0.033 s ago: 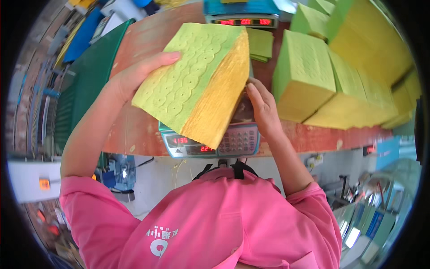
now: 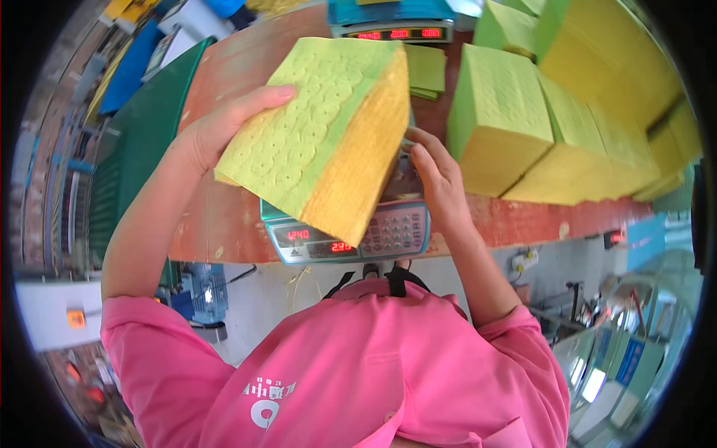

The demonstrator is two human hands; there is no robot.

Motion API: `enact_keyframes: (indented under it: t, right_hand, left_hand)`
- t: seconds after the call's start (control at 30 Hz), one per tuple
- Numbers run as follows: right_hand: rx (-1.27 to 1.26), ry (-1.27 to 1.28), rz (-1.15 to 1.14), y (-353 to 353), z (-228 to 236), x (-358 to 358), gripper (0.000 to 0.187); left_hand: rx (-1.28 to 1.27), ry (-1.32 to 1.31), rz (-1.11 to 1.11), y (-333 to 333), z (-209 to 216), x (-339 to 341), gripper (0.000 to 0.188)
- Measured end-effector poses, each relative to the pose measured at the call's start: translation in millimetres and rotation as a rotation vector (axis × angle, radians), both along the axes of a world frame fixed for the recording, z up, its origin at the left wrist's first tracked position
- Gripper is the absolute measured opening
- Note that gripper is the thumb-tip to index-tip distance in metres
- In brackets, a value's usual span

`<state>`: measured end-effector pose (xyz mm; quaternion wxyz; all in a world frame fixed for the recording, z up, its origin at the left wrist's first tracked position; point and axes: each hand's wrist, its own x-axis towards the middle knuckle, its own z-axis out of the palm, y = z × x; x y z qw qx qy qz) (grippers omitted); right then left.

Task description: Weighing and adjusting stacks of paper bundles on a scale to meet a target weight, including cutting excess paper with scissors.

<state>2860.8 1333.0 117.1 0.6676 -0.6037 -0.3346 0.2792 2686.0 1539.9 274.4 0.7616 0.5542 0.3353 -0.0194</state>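
Observation:
A thick stack of yellow-green embossed paper [image 2: 299, 119] is tilted above a digital scale [image 2: 347, 231], hiding most of its pan. On the left, my left hand [image 2: 239, 116] grips the stack, thumb lying across the bumpy top face and the other fingers out of sight beneath. The fingertips of my right hand [image 2: 435, 175] press against the stack's right-hand corner, closed on it, with part of the grip hidden behind the paper. The cut edges of the sheets show as a golden side toward me. Red digits glow on the scale's panel, partly covered by the stack.
Several similar paper stacks [image 2: 500, 112] stand at the right. Behind the held stack is a second scale [image 2: 390, 22], with a few loose sheets [image 2: 426, 71] beside it. A green crate-like container [image 2: 142, 149] borders the red table [image 2: 209, 216] at left.
The red digits on the near scale's panel have changed. The surroundings have shifted slightly in view; both hands keep the same hold on the tilted stack.

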Motion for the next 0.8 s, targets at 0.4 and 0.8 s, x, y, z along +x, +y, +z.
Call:
enact_keyframes:
  t: [0.4, 0.8]
  right_hand:
    - [0.181, 1.161, 0.273, -39.4, -56.7, -112.6, 0.032]
    - [0.287, 0.827, 0.078, -203.0, -54.6, -56.9, 0.049]
  left_hand:
    - [0.080, -0.073, -0.021, 44.6, -35.5, -18.3, 0.065]
    - [0.090, -0.051, -0.340, -124.6, -13.7, 54.1, 0.069]
